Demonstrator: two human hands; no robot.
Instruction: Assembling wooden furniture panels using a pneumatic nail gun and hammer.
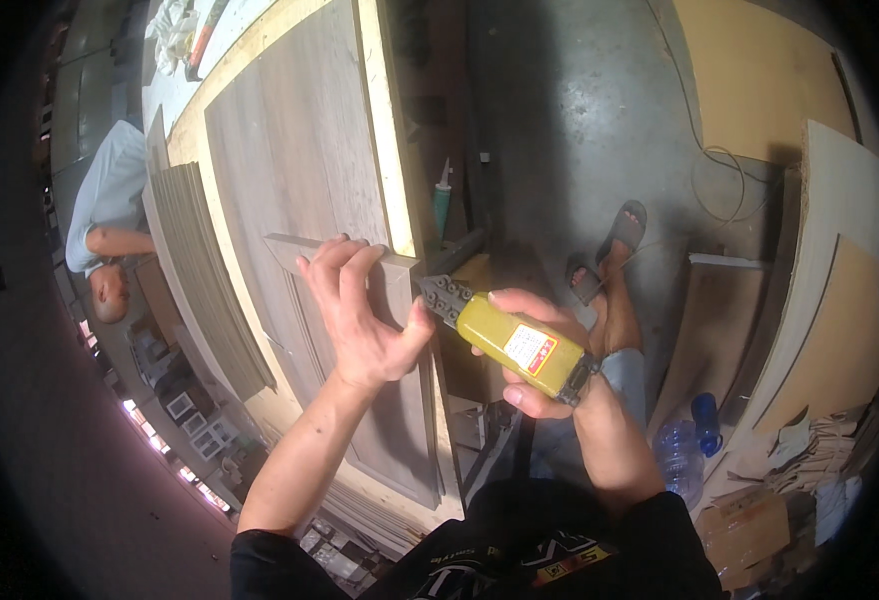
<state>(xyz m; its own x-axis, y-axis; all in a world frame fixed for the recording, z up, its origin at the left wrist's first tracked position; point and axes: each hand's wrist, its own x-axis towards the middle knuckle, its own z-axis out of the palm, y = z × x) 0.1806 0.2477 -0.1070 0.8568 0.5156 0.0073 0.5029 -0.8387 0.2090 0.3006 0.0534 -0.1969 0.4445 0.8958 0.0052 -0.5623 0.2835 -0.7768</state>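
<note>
— Black shirt cloth point(660, 550) sits nearest the camera, low in view. Beyond it, where does the yellow tool point(500, 330) lie?

— Inside the right hand point(545, 309), closed around its body, fingers showing along both sides. Its long axis slants from lower right to upper left, nose toward the near end of the grey strip point(400, 263).

— Which hand is nearer that strip?

— Left hand point(365, 332): its fingers bend over the strip, with the thumb opposed at the corner (just beside the nose, mind). From there the strip runs leftward to a pointed end, above the wood-grain board point(305, 120) on the pale surface point(390, 100).

— Is the nose touching?

— I can't tell; near, at least. I'd judge that gap the relation that counts: tool to the right, strip to the left, thumb close by.
</note>
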